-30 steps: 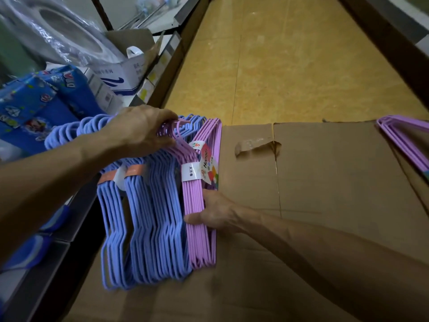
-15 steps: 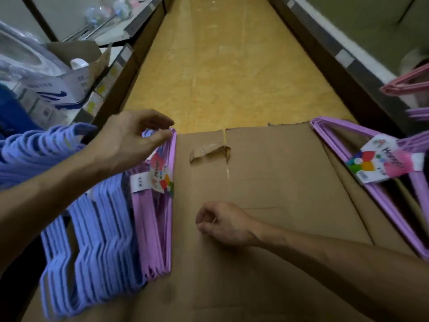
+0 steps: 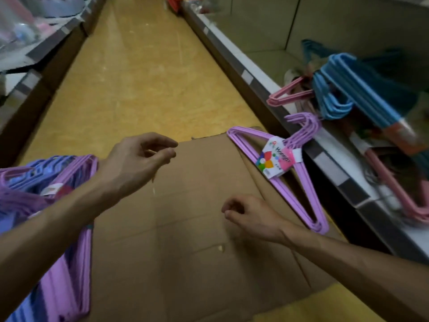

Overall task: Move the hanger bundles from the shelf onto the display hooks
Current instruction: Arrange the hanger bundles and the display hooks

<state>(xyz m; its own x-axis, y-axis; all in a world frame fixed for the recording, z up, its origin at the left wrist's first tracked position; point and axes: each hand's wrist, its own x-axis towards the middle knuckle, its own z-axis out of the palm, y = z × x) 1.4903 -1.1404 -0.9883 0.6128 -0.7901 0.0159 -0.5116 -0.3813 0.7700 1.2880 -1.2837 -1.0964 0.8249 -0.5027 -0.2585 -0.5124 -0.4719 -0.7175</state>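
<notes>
Yellow aisle floor (image 3: 139,89), dark-edged shelving (image 3: 243,73) either side, flattened cardboard (image 3: 197,228) underfoot

A shop aisle: a long yellow floor (image 3: 148,73) runs between low shelving (image 3: 274,89) edged with price-tag strips, and labelled bundles of plastic hangers (image 3: 299,168) lie on flattened cardboard (image 3: 185,228) and the shelves

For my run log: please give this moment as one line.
left hand: empty | right hand: empty | purple bundle: on cardboard
</notes>
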